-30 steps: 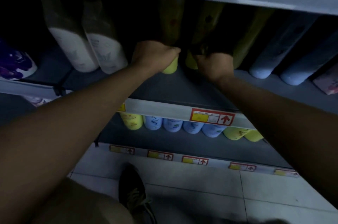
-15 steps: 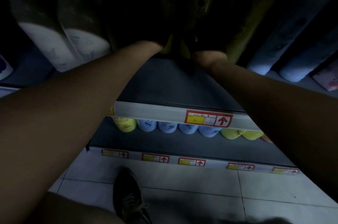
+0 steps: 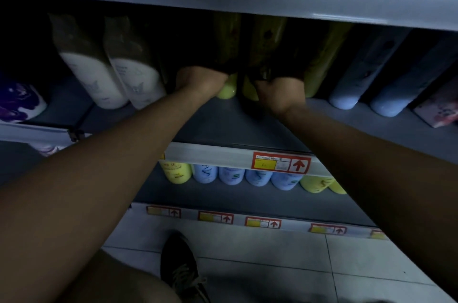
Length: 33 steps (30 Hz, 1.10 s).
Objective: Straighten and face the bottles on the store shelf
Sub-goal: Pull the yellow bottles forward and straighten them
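Tall yellow bottles stand in the shadowed middle of the grey shelf (image 3: 213,124). My left hand (image 3: 198,81) is wrapped around the base of one yellow bottle (image 3: 227,89). My right hand (image 3: 278,94) grips the neighbouring yellow bottle (image 3: 249,91) just to its right. A third yellow bottle (image 3: 322,65) stands right of my right hand. The fingers of both hands and the bottles' upper parts are lost in the dark under the shelf above.
Two white bottles (image 3: 109,79) lean at the left, and two pale blue bottles (image 3: 347,94) stand at the right. A purple pack (image 3: 19,102) sits far left. The lower shelf holds yellow and blue bottles (image 3: 230,175). My shoe (image 3: 181,265) rests on the tiled floor.
The view dipped down and came back up. Both hands reached deeper into the shelf, then drew back towards the front, still gripping the yellow bottles.
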Available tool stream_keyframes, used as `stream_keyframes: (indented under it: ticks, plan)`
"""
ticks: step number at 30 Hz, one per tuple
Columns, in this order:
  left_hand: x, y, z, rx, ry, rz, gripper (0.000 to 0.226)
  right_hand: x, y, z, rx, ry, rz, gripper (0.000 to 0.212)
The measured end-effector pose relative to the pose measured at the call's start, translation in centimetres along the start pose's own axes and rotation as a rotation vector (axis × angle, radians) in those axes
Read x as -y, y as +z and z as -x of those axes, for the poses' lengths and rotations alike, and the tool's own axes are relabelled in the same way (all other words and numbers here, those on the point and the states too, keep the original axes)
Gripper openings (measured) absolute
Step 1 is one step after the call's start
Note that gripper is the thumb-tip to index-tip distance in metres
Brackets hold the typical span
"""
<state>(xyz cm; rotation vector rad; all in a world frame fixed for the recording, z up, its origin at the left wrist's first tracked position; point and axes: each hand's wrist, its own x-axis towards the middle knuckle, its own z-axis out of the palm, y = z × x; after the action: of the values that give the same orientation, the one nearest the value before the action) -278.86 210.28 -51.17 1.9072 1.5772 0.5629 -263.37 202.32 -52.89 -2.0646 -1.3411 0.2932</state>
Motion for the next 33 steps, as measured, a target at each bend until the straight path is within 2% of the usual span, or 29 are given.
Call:
stream_keyframes:
  ticks: [1,4,9,16,21,27,33]
  plan:
    - [0.0,0.0,0.3,-0.021,-0.002,0.024,0.088,0.1,-0.1,0.3,0.012,-0.013,0.006,0.045]
    - [0.3,-0.1,0.9,-0.108,-0.006,0.166,0.072,0.8,-0.4,0.9,0.051,0.007,0.025,0.045]
    - [0.4,0.0,1.7,-0.136,-0.013,0.282,0.058,1.8,-0.7,1.0,0.091,0.002,0.063,0.047]
    - [0.6,-0.6,2.9,-0.259,0.018,0.346,0.056,1.8,-0.9,2.0,-0.002,0.024,-0.049,0.042]
    - [0.7,-0.6,3.6,-0.285,0.057,0.279,0.033,2.0,-0.7,2.9,-0.052,0.031,-0.101,0.038]
    - [0.7,-0.9,4.5,-0.317,0.102,0.191,0.056,2.4,-1.2,3.9,-0.078,0.036,-0.168,0.039]
    - [0.2,-1.3,5.6,-0.287,0.123,0.102,0.061,2.7,-1.7,4.4,-0.033,0.053,-0.146,0.042]
